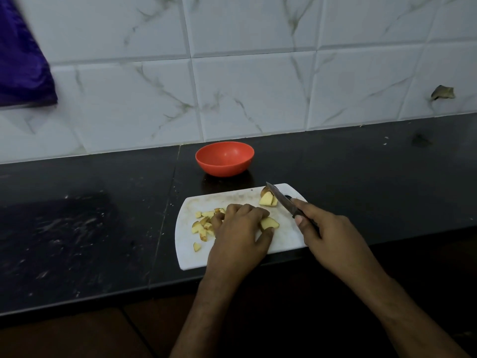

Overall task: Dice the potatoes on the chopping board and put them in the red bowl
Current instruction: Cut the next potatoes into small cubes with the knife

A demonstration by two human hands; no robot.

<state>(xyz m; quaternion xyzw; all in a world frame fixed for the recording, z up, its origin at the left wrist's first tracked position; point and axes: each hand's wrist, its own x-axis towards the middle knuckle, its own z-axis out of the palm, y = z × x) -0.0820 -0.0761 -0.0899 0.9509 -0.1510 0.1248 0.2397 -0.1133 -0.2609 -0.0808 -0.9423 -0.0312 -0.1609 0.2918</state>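
Observation:
A white chopping board (pixel 232 257) lies on the black counter. Several diced potato pieces (pixel 202 226) are scattered on its left half. My left hand (pixel 240 233) rests over the board's middle and pinches a potato chunk (pixel 270 223) between thumb and fingers. A larger cut potato piece (pixel 268 198) sits at the board's far right corner. My right hand (pixel 333 233) grips a dark-handled knife (pixel 281 200), its blade angled up and left beside that far piece. The red bowl (pixel 224 158) stands behind the board, and it looks empty.
The black counter (pixel 90 223) runs left and right, backed by a white tiled wall (pixel 258 86). A purple cloth (pixel 20 60) hangs at the upper left. The counter's front edge passes just under the board.

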